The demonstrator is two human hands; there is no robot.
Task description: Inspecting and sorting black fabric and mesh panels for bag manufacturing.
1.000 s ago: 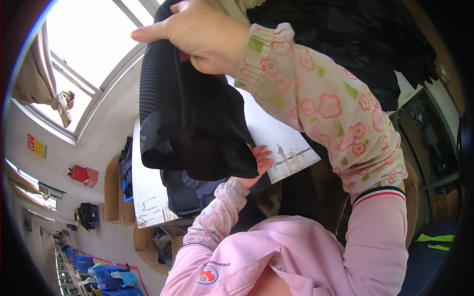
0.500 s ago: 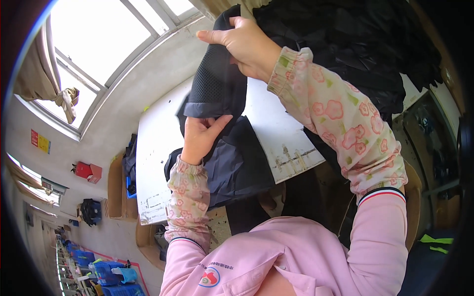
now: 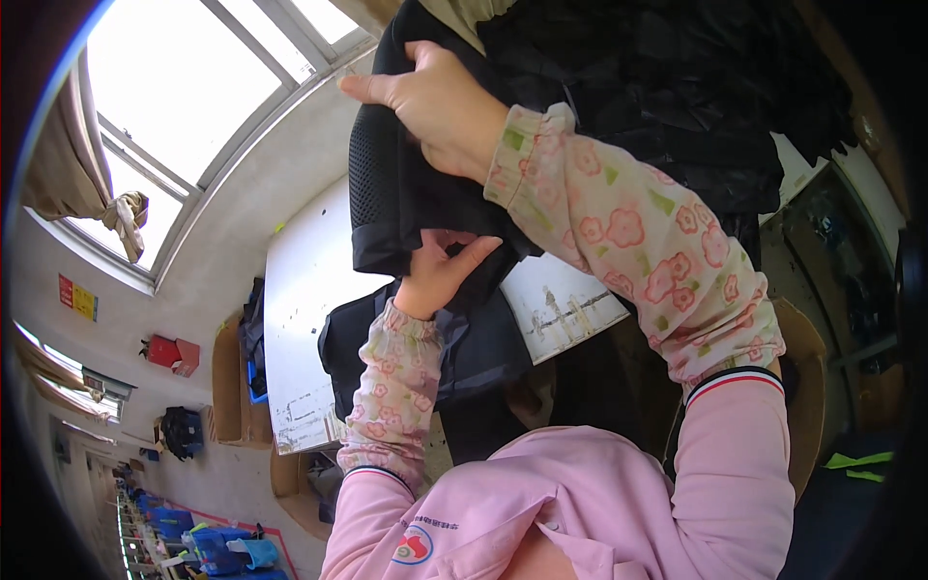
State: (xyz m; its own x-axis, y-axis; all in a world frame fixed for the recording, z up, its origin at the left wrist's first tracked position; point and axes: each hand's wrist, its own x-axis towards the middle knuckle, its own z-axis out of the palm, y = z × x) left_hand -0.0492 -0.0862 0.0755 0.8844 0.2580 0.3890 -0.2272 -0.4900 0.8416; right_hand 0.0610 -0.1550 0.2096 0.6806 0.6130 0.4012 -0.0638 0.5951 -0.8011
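Between my hands hangs a black fabric piece [image 3: 425, 208] with a mesh panel along its left side, held up over the table. My right hand [image 3: 440, 106] grips its upper part, the thumb pointing out to the left and some fingers hidden by the cloth. At the lower edge my left hand [image 3: 442, 274] pinches the cloth between thumb and fingers, the fingertips partly tucked behind it. More dark fabric [image 3: 483, 343] lies on the table's near edge, just below my left hand.
A white table [image 3: 300, 319] with worn, stained edges stands before me. A big heap of black fabric [image 3: 657, 106] covers its far right. Cardboard boxes [image 3: 229, 387] stand at its left, and a window [image 3: 184, 87] with a tied curtain [image 3: 124, 217] is at upper left.
The black fabric piece has turned, so its mesh panel shows narrower and more plain cloth faces me. My right hand has moved left and slightly down; my left hand has shifted right.
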